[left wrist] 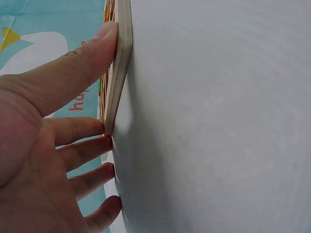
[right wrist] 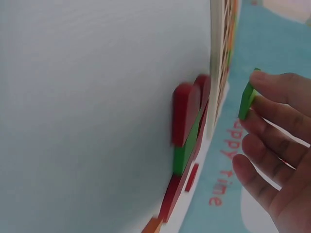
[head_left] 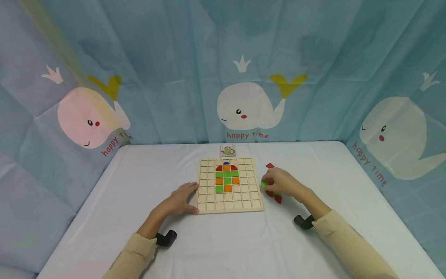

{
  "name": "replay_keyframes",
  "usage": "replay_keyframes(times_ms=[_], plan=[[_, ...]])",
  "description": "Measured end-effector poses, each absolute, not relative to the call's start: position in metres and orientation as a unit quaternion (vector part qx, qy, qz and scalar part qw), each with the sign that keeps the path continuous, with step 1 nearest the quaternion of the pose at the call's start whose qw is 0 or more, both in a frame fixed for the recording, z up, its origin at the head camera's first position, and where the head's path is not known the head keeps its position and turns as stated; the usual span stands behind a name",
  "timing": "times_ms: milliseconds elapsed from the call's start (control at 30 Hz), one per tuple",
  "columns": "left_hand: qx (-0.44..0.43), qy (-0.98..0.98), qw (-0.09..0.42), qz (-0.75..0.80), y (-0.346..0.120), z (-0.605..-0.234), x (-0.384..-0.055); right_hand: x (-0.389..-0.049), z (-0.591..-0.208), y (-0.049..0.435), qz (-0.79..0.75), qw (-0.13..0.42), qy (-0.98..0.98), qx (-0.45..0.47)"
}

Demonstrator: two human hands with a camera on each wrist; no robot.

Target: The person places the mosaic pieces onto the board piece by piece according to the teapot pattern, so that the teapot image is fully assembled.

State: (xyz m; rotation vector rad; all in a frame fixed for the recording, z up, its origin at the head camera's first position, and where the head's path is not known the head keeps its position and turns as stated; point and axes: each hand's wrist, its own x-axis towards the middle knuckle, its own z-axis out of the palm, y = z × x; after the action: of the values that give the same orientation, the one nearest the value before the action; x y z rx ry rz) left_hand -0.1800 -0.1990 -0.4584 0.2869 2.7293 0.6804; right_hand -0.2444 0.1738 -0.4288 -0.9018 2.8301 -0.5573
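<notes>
A wooden grid board [head_left: 209, 203] lies on the white table, with green, orange, red and blue tiles in its upper middle cells. My left hand [head_left: 180, 199] rests at the board's left edge; in the left wrist view the thumb [left wrist: 90, 56] presses the rim and the fingers are spread along the side. Between thumb and fingers, my right hand [head_left: 283, 181] pinches a green square tile [right wrist: 247, 99], raised off the table just right of the board. Below that hand sits a loose group of pieces, among them a red rounded piece [right wrist: 184, 114] and a green piece [right wrist: 182, 153].
A small pattern card [head_left: 228, 150] lies behind the board. One red piece [head_left: 270, 165] is beyond the right hand, and an orange piece [right wrist: 153, 225] lies at the near end of the group. A whale-printed curtain [head_left: 174, 97] hangs behind the table.
</notes>
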Motion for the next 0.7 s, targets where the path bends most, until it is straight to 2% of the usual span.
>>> replay_keyframes(times_ms=[433, 700], plan=[[0.095, 0.951, 0.158, 0.249, -0.198, -0.46, -0.18, -0.254, -0.43, 0.129, -0.183, 0.081, 0.93, -0.307], [0.098, 0.952, 0.156, 0.246, -0.198, -0.458, -0.18, -0.258, -0.433, 0.107, -0.158, 0.069, 0.926, -0.335]])
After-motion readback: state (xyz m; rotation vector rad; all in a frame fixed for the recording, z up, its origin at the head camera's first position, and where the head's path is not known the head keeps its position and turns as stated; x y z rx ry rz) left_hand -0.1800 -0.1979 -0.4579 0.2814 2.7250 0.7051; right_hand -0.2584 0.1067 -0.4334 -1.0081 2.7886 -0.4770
